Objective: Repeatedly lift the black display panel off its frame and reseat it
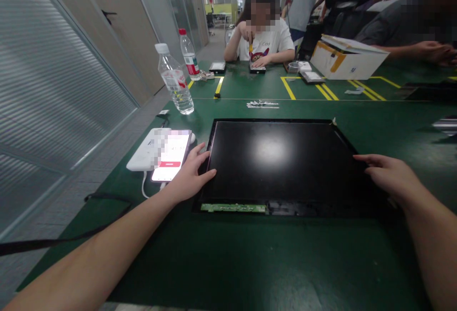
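A black LCD screen panel (pixel 285 163) lies face up on the green table, with light glaring on its middle. A narrow green circuit board (pixel 233 208) runs along the left part of its near edge. My left hand (pixel 193 170) rests at the panel's left edge, its fingers spread and the thumb over the border. At the right edge, my right hand (pixel 387 175) has its fingers bent together on the frame; their undersides are hidden. Just left of my left hand, a lit phone (pixel 173 156) leans on a white box-shaped device (pixel 146 151).
Two plastic bottles (pixel 174 82) stand at the back left. Grey scraps (pixel 262 105) lie beyond the panel. Across the table (pixel 232 258), a person (pixel 266 40) holds a screwdriver over a hard drive (pixel 257 69). A white box (pixel 348 59) stands at the back right. A black strap (pixel 71 241) crosses the left side.
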Demonstrator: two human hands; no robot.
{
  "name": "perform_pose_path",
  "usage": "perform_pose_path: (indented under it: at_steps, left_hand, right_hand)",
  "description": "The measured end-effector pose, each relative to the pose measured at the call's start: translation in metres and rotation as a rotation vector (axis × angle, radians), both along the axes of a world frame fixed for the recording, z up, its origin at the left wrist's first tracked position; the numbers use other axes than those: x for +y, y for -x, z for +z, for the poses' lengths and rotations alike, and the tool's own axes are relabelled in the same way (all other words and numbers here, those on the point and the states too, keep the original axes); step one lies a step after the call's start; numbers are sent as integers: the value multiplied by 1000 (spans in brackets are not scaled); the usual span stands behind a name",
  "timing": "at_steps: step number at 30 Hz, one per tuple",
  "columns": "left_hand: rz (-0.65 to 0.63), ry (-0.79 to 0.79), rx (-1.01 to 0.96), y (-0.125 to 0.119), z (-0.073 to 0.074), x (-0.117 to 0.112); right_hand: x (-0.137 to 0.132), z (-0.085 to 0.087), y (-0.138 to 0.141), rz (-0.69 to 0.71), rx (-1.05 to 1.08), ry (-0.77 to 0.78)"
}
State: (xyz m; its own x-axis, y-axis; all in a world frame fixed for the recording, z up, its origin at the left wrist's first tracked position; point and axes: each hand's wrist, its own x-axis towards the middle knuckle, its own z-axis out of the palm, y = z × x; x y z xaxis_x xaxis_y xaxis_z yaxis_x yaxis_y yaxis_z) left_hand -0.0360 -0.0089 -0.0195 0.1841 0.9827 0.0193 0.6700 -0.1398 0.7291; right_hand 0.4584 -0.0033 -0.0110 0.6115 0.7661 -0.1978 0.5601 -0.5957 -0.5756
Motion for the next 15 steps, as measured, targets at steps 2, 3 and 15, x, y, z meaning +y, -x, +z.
perform_pose_path:
  at_steps: [2, 3, 15]
  left_hand:
    - [-8, 9, 12, -1, 2, -1]
    - [-15, 13, 17, -1, 3, -1]
    - [-51, -3, 88, -2, 2, -2]
  right_hand:
    - [-1, 3, 3, -8, -11, -1]
    - [-1, 4, 5, -15, -15, -3]
    - [-4, 6, 8, -19, -34, -4]
